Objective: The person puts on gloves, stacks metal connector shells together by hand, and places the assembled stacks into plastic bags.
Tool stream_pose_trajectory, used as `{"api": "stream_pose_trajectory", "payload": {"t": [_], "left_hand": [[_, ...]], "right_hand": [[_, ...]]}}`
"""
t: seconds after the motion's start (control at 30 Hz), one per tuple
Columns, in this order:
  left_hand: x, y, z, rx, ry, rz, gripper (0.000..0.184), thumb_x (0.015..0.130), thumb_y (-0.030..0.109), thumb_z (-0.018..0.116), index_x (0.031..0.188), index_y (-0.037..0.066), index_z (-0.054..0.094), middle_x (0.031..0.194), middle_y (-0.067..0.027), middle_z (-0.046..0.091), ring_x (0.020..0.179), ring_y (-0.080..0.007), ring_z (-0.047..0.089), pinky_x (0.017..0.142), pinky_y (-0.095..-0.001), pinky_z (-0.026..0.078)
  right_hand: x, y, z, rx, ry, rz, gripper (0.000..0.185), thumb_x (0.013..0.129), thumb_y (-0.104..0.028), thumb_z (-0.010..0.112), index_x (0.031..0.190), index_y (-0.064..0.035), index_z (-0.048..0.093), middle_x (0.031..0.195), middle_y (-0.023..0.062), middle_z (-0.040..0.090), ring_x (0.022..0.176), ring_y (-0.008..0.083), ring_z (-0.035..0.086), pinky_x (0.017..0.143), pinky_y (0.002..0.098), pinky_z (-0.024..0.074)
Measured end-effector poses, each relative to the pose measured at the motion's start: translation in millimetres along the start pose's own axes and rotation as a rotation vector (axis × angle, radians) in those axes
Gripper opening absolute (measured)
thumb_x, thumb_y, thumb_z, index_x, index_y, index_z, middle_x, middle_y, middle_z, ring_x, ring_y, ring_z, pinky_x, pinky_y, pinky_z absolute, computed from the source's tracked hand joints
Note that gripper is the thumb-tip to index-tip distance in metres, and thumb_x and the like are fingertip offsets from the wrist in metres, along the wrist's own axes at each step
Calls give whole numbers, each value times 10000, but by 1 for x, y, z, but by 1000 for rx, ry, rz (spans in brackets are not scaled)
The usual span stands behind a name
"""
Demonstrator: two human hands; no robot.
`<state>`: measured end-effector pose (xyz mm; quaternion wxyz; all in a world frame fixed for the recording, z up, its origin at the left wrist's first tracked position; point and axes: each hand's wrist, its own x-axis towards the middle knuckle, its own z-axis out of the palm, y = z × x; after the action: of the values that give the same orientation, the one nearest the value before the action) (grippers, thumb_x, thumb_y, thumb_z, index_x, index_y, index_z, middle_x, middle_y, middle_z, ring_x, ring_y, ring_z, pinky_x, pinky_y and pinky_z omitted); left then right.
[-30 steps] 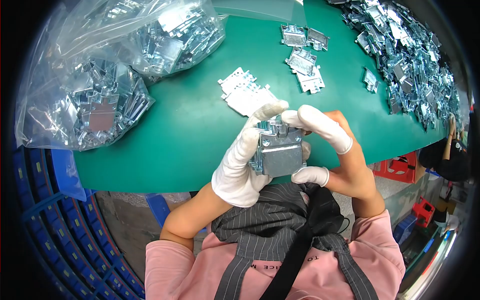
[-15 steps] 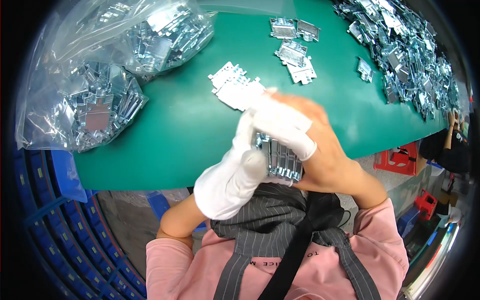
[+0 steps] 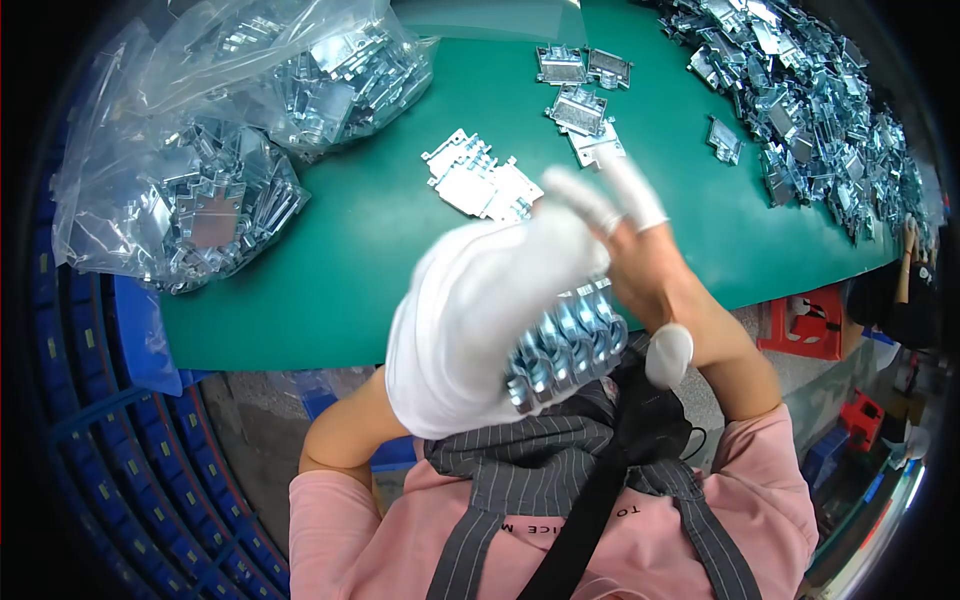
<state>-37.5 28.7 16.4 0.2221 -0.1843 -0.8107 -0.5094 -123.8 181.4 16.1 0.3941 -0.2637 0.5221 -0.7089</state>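
My left hand (image 3: pixel 490 310), in a white glove and partly blurred, is wrapped round a stack of metal parts (image 3: pixel 568 345) in front of my apron. The stack's edges face up in a row. My right hand (image 3: pixel 640 250), with white covers on its fingertips, is just right of the stack, fingers spread and holding nothing. Beyond it, metal plates (image 3: pixel 578 112) lie on the green table, the nearest close to my fingertips. More flat plates (image 3: pixel 480 185) lie past my left hand.
Clear plastic bags (image 3: pixel 215 220) of metal parts stand on the green table (image 3: pixel 330 300) at left. A large heap of parts (image 3: pixel 800 130) covers the right side, with one loose part (image 3: pixel 724 141) beside it. Red stool (image 3: pixel 805 322) and another person's arm (image 3: pixel 906 262) at far right.
My right hand has let go of the stack and opened towards the plates beyond. The stack in my left hand has turned, from a broad face up to its edges up.
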Motion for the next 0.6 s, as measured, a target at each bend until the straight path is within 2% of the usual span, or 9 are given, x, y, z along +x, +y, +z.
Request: {"api": "stream_pose_trajectory", "payload": {"t": [0.03, 0.13, 0.17, 0.23, 0.3, 0.37, 0.43, 0.53, 0.6], "left_hand": [[5, 3, -3, 93, -51, 42, 739, 685, 194, 708, 1264, 11, 288, 1074, -154, 534, 992, -258, 535, 877, -394, 418], [22, 15, -13, 367, -204, 172, 498, 733, 246, 629, 1148, 27, 460, 1067, -130, 536, 993, -275, 521, 874, -446, 397], [17, 10, -13, 389, -181, 197, 618, 692, 314, 661, 1192, 45, 417, 1115, -151, 495, 1044, -292, 483, 877, -459, 389], [7, 1, -13, 435, -132, 245, 862, 609, 449, 723, 1282, 81, 331, 1211, -194, 412, 1144, -325, 406, 884, -486, 374], [-3, -8, -7, 18, 10, 18, 1049, 559, 456, 766, 1349, 103, 173, 1270, -219, 339, 1183, -340, 363, 887, -476, 379], [-10, -9, 1, -555, 225, -226, 1221, 536, 429, 805, 1397, 112, -1, 1321, -236, 272, 1212, -347, 328, 911, -460, 368], [-9, 3, 3, -1172, 270, -676, 1217, 577, 381, 806, 1392, 82, -47, 1320, -209, 289, 1216, -309, 327, 952, -431, 335], [-9, -19, 3, -658, -79, -422, 1008, 663, 112, 749, 1399, 94, 60, 1193, -109, 421, 1077, -201, 468, 856, -335, 426], [-12, 8, 1, -944, 192, -799, 1023, 642, 36, 750, 1395, 68, 59, 1106, -111, 469, 975, -209, 536, 831, -312, 438]], "right_hand": [[-1, -12, -4, 147, -119, 185, 1191, 528, -255, 724, 1379, -47, -83, 1403, 176, 198, 1301, 268, 224, 1046, 382, 201], [-3, -16, 1, 48, -302, 218, 956, 612, -45, 734, 1358, -43, 137, 1303, 131, 351, 1216, 203, 355, 1001, 327, 283], [-2, -21, 4, -234, -323, 200, 879, 622, -57, 745, 1332, -34, 227, 1254, 115, 406, 1180, 190, 395, 976, 318, 314], [-8, -5, 6, -278, -171, 66, 739, 633, -107, 772, 1238, -32, 353, 1171, 93, 461, 1108, 173, 445, 915, 314, 366], [-5, -2, 8, -287, -138, 46, 722, 637, -133, 776, 1224, -40, 366, 1158, 100, 466, 1101, 181, 454, 901, 320, 380], [1, 7, 5, -517, -126, -305, 671, 655, -167, 768, 1198, -58, 390, 1125, 126, 473, 1066, 254, 490, 871, 332, 402], [3, 4, 2, -866, -179, -414, 732, 623, -203, 795, 1206, -66, 373, 1200, 138, 426, 1141, 253, 421, 936, 383, 347], [6, 5, 8, -1259, -116, -498, 958, 591, -372, 800, 1310, -55, 252, 1299, 157, 343, 1229, 290, 327, 983, 428, 275], [5, 5, 0, -820, -116, -446, 1150, 522, -476, 797, 1355, -57, 124, 1352, 167, 273, 1269, 307, 264, 1001, 440, 240]]}}
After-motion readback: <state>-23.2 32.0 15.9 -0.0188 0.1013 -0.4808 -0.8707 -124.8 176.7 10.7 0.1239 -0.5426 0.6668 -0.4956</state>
